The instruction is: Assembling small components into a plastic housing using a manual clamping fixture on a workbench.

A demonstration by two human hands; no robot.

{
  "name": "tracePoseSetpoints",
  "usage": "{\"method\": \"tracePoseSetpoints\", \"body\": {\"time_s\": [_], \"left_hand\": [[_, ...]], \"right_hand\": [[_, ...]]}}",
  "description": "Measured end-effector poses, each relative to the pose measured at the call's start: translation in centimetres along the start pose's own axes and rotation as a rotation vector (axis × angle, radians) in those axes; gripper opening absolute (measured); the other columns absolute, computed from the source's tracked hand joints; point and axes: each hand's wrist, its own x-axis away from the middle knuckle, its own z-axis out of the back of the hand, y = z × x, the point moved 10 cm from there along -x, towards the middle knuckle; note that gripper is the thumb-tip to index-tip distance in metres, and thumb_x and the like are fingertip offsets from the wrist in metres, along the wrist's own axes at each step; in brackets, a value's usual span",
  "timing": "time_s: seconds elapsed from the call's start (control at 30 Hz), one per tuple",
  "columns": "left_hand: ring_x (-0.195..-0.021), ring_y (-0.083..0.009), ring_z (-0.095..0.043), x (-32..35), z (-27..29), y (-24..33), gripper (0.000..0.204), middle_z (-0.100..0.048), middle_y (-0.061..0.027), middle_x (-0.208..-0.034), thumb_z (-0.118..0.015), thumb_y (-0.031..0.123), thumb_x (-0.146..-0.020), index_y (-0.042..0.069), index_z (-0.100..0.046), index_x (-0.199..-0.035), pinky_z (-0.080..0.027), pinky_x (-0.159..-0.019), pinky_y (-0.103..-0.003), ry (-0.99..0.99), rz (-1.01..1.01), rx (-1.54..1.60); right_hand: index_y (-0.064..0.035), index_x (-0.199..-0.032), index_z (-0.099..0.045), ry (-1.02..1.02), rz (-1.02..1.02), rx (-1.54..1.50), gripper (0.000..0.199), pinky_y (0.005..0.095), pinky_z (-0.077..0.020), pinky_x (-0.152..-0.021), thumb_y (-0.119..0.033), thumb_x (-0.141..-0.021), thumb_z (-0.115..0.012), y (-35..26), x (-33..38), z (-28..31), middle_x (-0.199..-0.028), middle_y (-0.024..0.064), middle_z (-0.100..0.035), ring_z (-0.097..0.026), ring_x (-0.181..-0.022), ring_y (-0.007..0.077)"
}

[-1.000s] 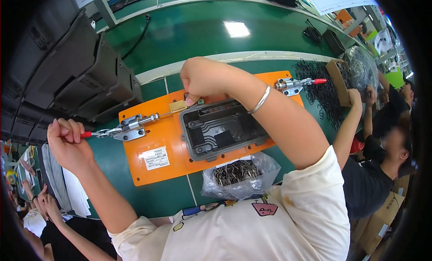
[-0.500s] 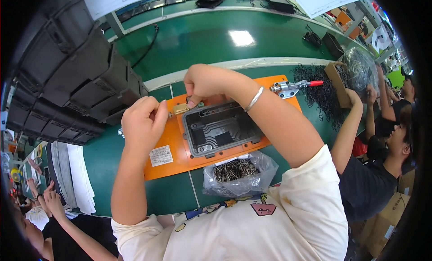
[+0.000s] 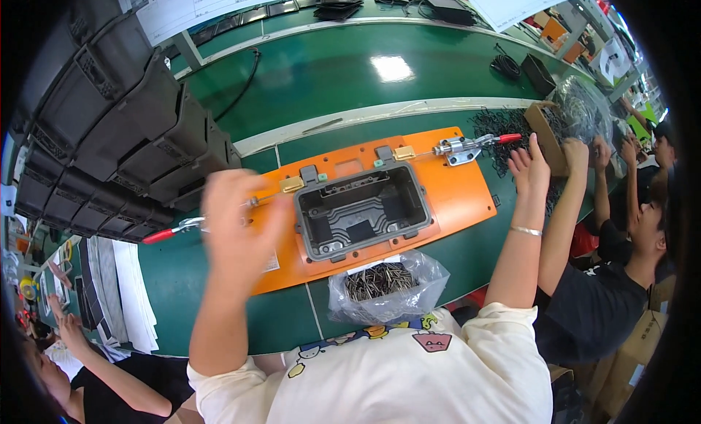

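An orange fixture plate (image 3: pixel 467 194) lies on the green bench and holds a dark grey open-topped housing (image 3: pixel 363 257). Two black hinge pieces with green bits stand at the housing's far edge, beside a left brass block (image 3: pixel 291 184) and a right brass block (image 3: pixel 404 153). My left hand (image 3: pixel 244 212) is smeared by motion over the left toggle clamp, whose red handle (image 3: pixel 158 236) sticks out to the left; its fingers cannot be read. My right hand (image 3: pixel 531 168) is raised, fingers apart and holding nothing, close to the right toggle clamp's red handle (image 3: pixel 510 138).
A clear plastic bag (image 3: pixel 427 289) of metal pins sits in front of the fixture. Black crates (image 3: pixel 146 132) are stacked at left. A cardboard box (image 3: pixel 549 143) and black hooked pieces (image 3: pixel 496 121) lie at right, near a co-worker's arm (image 3: pixel 566 219). Another person sits at lower left.
My right hand has left the left brass block and swung far right, opening. The housing's far edge and right brass block now show. My left hand has moved slightly and blurred.
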Motion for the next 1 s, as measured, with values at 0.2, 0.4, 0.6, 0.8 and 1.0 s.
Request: {"method": "tracePoseSetpoints", "body": {"time_s": [0.2, 0.4, 0.6, 0.8, 1.0], "left_hand": [[-0.086, -0.0284, -0.053, -2.9, -12.9, 3.8, 0.034, -0.055, -0.0102, -0.088, -0.079, 0.027, -0.068, 0.004, -0.060, -0.085, -0.039, -0.074, -0.039, -0.382, -0.161, -0.181], [-0.082, -0.0320, -0.056, -2.9, -16.0, 2.2, 0.031, -0.056, -0.0123, -0.079, -0.079, 0.024, -0.069, 0.002, -0.058, -0.077, -0.043, -0.074, -0.041, -0.443, 0.002, -0.078], [-0.085, -0.0323, -0.055, -2.5, -15.6, 1.5, 0.029, -0.057, -0.0118, -0.083, -0.079, 0.021, -0.068, 0.003, -0.060, -0.080, -0.042, -0.077, -0.041, -0.429, 0.059, 0.055], [-0.080, -0.0278, -0.053, -1.1, -7.6, 2.9, 0.034, -0.051, -0.0086, -0.079, -0.080, 0.026, -0.068, 0.005, -0.055, -0.078, -0.039, -0.072, -0.038, -0.233, -0.032, -0.168], [-0.058, -0.0288, -0.057, 2.7, -5.5, -2.5, 0.048, -0.055, -0.0106, -0.060, -0.079, 0.042, -0.068, 0.004, -0.051, -0.062, -0.043, -0.054, -0.039, -0.475, 0.330, -0.227]], "right_hand": [[-0.0028, -0.102, -0.053, -0.166, -0.242, -0.641, 0.048, 0.0509, -0.0403, -0.096, -0.049, -0.089, -0.059, 1.7, -4.1, -6.7, -0.113, 0.0173, -0.061, -0.054, -0.113, 0.0392], [-0.0078, -0.072, -0.065, -0.882, 0.689, 0.402, 0.028, 0.0382, -0.0453, -0.094, -0.026, -0.090, -0.053, -7.4, 13.2, -18.6, -0.112, 0.0146, -0.067, -0.060, -0.110, 0.0245], [-0.0089, -0.107, -0.066, -0.828, 1.386, 1.154, 0.031, 0.0417, -0.0429, -0.097, -0.030, -0.085, -0.065, -2.2, 21.4, -21.8, -0.124, 0.0152, -0.059, -0.052, -0.120, 0.0331], [-0.0008, -0.110, -0.059, 0.127, 1.197, 0.597, 0.023, 0.0272, -0.0487, -0.074, -0.013, -0.091, -0.060, -13.8, 11.4, -8.8, -0.099, 0.0105, -0.062, -0.062, -0.084, 0.0157], [-0.0006, -0.091, -0.060, -0.713, 0.647, 0.944, 0.041, 0.0298, -0.0477, -0.061, -0.031, -0.071, -0.080, -0.8, 20.0, -13.0, -0.068, 0.0084, -0.058, -0.060, -0.066, 0.0177]]}}
